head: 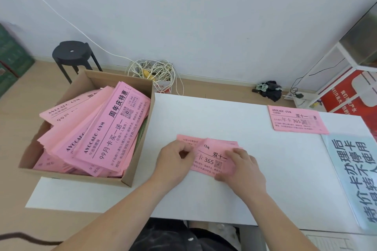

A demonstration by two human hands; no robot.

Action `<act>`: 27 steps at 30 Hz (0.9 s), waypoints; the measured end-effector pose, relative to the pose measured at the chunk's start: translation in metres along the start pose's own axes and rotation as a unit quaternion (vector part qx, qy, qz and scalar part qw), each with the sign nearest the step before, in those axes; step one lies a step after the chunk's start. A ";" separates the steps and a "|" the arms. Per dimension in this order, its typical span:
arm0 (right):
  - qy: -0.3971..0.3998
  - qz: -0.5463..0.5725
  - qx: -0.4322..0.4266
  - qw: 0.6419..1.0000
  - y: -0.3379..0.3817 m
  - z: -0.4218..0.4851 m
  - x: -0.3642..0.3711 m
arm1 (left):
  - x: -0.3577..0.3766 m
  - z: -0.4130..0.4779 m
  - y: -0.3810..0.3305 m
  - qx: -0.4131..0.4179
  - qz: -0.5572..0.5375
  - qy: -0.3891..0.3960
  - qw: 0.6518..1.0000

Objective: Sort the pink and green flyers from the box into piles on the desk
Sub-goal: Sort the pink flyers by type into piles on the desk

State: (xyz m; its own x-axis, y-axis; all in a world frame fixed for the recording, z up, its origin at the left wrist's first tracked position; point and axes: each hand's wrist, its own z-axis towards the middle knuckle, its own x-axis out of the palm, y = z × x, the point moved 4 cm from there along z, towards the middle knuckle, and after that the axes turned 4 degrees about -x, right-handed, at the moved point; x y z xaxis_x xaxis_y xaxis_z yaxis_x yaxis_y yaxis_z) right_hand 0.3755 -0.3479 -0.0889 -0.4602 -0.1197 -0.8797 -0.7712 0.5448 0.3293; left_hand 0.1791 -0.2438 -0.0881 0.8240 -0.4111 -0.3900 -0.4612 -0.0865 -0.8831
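Flyer (212,159) lengthwise left-right, print upright

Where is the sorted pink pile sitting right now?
In the head view, the pink pile lies at the far right of the desk, just behind the pale blue sign.

The white bench (255,179) carries a cardboard box (91,178) at left, pink flyers (210,155) in the middle, a pink pile (295,120) and a pale blue sheet (350,169) at right.

Heaped pink paper flyers (106,128) fill the open brown cardboard box (142,149) at the white desk's (204,112) left. Mid-desk lie overlapping pink flyers (212,157); a neat pink pile (295,120) sits far right.
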 end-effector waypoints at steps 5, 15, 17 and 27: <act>0.004 -0.071 -0.026 0.997 0.003 0.006 -0.006 | 0.034 -0.037 -0.004 0.073 0.023 0.156 0.985; 0.043 -0.089 -0.005 0.995 0.008 0.015 -0.009 | -0.023 0.005 0.010 -0.049 0.055 -0.055 0.996; 0.044 -0.085 0.001 0.995 0.010 0.018 -0.010 | -0.028 0.011 0.016 -0.069 0.138 -0.055 0.986; 0.012 -0.058 0.026 0.998 0.004 0.019 -0.008 | 0.003 -0.015 0.000 0.067 0.051 0.164 0.983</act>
State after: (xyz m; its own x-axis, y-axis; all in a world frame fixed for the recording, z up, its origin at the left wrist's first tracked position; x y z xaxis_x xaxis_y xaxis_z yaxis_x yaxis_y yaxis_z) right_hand 0.3852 -0.3289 -0.0869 -0.3790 -0.2036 -0.9027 -0.7963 0.5687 0.2061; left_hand 0.1764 -0.2586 -0.0848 0.6146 -0.6837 -0.3934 -0.4706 0.0824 -0.8785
